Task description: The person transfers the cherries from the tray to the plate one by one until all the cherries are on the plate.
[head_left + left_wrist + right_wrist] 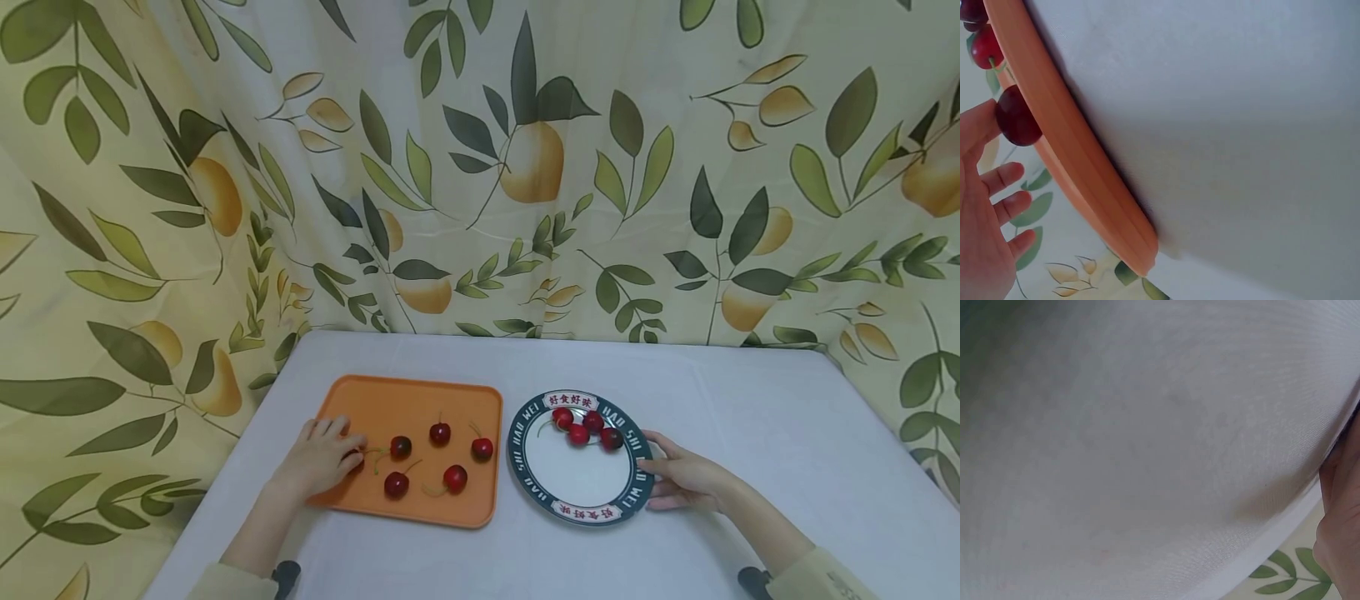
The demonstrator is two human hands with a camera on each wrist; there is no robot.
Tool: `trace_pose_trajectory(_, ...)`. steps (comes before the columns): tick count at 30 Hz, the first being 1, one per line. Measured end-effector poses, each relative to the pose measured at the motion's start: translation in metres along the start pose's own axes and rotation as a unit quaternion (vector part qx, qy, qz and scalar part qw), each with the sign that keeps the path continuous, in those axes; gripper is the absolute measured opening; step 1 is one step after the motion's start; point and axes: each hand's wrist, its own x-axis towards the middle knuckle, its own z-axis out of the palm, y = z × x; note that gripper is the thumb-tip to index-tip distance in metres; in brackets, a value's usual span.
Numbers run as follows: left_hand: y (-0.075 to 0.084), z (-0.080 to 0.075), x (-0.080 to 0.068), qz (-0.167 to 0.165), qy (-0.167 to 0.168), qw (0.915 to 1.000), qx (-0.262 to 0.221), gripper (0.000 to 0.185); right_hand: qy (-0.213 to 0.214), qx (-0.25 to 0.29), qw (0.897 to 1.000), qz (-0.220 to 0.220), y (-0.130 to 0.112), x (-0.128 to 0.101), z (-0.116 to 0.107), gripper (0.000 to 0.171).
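Note:
On the left, my left hand [318,458] reaches over the left side of an orange tray [480,512], its thumb and index finger at a dark red cherry [1018,115]. That cherry sits just behind the tray's rim in the left wrist view, a fingertip against it and the other fingers spread apart. Several more stemmed cherries [455,478] lie spread over the tray. My right hand [690,475] grips the right rim of a round plate [577,492] with a dark blue lettered border. Several red cherries [578,434] sit grouped toward the plate's back.
Tray and plate stand side by side on a table with a white cloth [585,567], a narrow gap between them. A curtain [480,167] patterned with leaves and fruit hangs behind the table and along its left side.

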Motion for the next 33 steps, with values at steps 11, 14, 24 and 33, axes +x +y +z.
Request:
trace_pose_trajectory(11,-0.001,0.009,0.003,0.032,0.018,0.9989,-0.03,0.018,0.006,0.0,1.0,0.003,0.001,0.001,0.0,0.067)
trace_pose_trajectory(14,-0.001,0.011,0.003,0.038,0.018,0.9985,-0.035,0.016,0.005,-0.001,1.0,0.003,0.001,0.001,0.0,0.067)
trace_pose_trajectory(24,-0.001,0.004,0.0,-0.008,-0.032,0.9976,-0.06,0.025,0.002,-0.004,1.0,-0.002,0.0,-0.001,0.0,0.067)
trace_pose_trajectory(33,-0.013,0.002,-0.003,-0.028,-0.039,0.9965,-0.069,0.05,0.006,-0.002,1.0,0.0,0.001,0.0,0.0,0.067)
